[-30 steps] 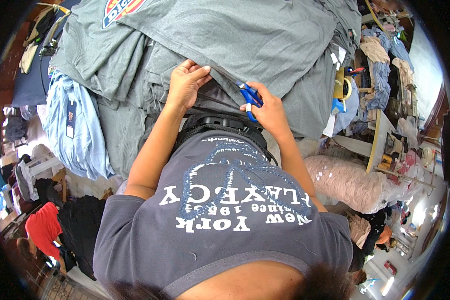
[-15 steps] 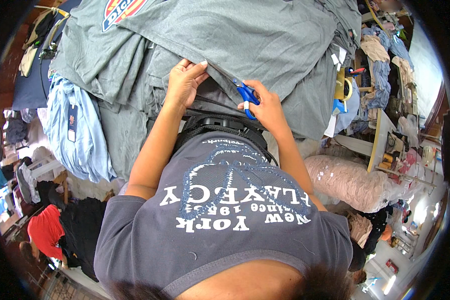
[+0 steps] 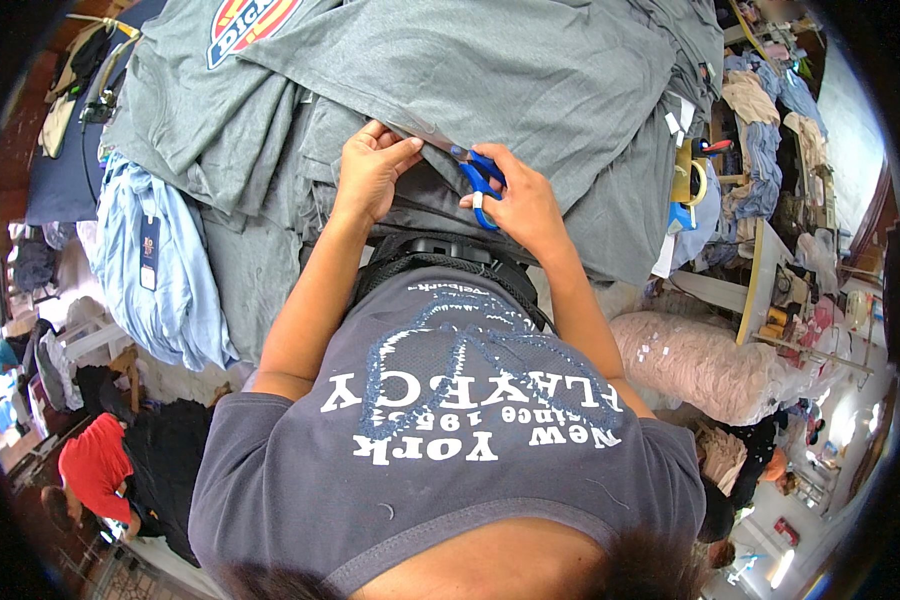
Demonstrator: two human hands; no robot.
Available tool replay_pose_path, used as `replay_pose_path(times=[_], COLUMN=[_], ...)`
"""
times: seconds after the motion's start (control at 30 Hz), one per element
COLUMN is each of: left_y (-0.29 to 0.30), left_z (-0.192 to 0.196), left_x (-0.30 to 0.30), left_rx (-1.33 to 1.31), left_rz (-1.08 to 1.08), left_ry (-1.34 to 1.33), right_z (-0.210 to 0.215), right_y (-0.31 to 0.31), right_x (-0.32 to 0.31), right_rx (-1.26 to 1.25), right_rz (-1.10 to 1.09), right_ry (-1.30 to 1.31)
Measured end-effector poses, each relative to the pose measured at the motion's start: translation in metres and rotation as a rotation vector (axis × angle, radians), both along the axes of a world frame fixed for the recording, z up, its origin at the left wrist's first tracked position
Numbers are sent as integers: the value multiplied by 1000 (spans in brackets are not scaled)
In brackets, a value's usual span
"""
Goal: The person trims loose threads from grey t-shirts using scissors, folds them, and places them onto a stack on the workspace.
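A heap of grey T-shirts [image 3: 530, 80] covers the work surface in front of me. My left hand [image 3: 375, 168] pinches the edge of the topmost grey shirt between thumb and fingers. Blue-handled scissors [image 3: 484, 190] are in my right hand [image 3: 520, 195], fingers and thumb through the handle loops. Their metal blades point left along the shirt edge and lie close to my left fingertips, apparently slightly apart. Whether a thread sits between them is too small to tell. A round red and yellow printed emblem [image 3: 255, 28] shows on a grey shirt at the far left.
Light blue garments [image 3: 155, 270] with a dark hang tag [image 3: 150, 250] hang at the left. A yellow tape roll [image 3: 694, 183] stands at the right edge of the heap. Pale pink bundled fabric [image 3: 690, 365] lies lower right. A person in red [image 3: 95, 460] is at lower left.
The scissors have moved left, and their blades now reach my left fingertips and look more open. My left hand has shifted slightly, still pinching the shirt edge.
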State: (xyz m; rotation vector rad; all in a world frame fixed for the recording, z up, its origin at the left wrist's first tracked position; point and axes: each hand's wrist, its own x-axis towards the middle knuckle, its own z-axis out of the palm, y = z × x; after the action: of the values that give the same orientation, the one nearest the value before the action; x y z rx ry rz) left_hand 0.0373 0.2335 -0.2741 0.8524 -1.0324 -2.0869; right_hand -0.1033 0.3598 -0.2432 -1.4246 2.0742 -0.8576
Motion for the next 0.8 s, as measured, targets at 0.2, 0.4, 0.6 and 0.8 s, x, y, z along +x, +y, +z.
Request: replay_pose_path(times=[0.2,0.4,0.6,0.8], left_y=[-10,-22,-19,-21], left_z=[4,2,3,5], left_x=[1,4,3,3], left_rx=[94,6,1,32], left_rz=[29,43,38,63], left_ry=[42,54,51,63], right_z=[-6,-5,7,1], right_y=[10,7,-15,-12], right_x=[-2,1,5,2], right_rx=[-46,-67,16,-59], right_rz=[-53,-70,-45,-42], right_ry=[-58,-2,18,-92])
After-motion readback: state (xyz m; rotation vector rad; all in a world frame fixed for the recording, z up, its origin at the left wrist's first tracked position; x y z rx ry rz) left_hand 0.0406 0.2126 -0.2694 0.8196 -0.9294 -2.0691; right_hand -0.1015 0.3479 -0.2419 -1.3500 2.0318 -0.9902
